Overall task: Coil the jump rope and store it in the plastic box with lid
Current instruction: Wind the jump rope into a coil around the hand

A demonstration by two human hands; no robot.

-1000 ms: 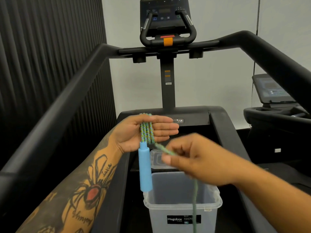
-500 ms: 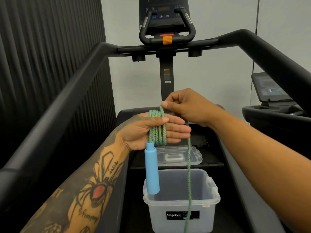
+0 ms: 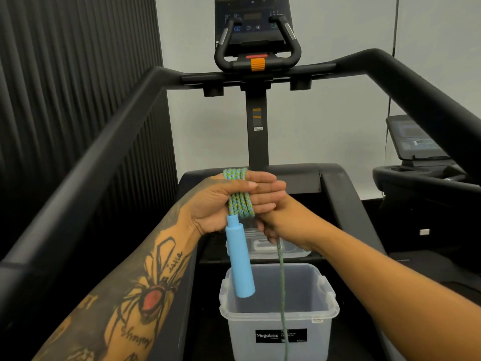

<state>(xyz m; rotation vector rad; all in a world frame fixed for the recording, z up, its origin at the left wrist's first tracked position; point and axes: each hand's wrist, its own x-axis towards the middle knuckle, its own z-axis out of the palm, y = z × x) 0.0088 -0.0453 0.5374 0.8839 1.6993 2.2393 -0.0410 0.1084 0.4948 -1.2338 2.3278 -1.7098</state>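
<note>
A green-and-blue braided jump rope (image 3: 240,198) is wound in several turns around my left hand (image 3: 221,201), whose thumb presses on the coils. The rope's light blue handle (image 3: 239,261) hangs down from that hand. My right hand (image 3: 281,222) sits just below and behind the left fingers, pinching the free strand, which drops straight down past the front of the box. The clear plastic box (image 3: 329,312) labelled Megabox stands open on the treadmill belt below my hands. Its clear lid (image 3: 291,252) lies flat just beyond the box, partly hidden by my right hand.
Black treadmill handrails (image 3: 104,152) run along both sides of me. The console (image 3: 256,29) and its post stand straight ahead. A ribbed dark wall is on the left, and a second machine (image 3: 426,162) stands at the right.
My right hand carried the free strand from above my left fingers down behind them to below the palm, adding a turn to the coil. The left hand rose slightly.
</note>
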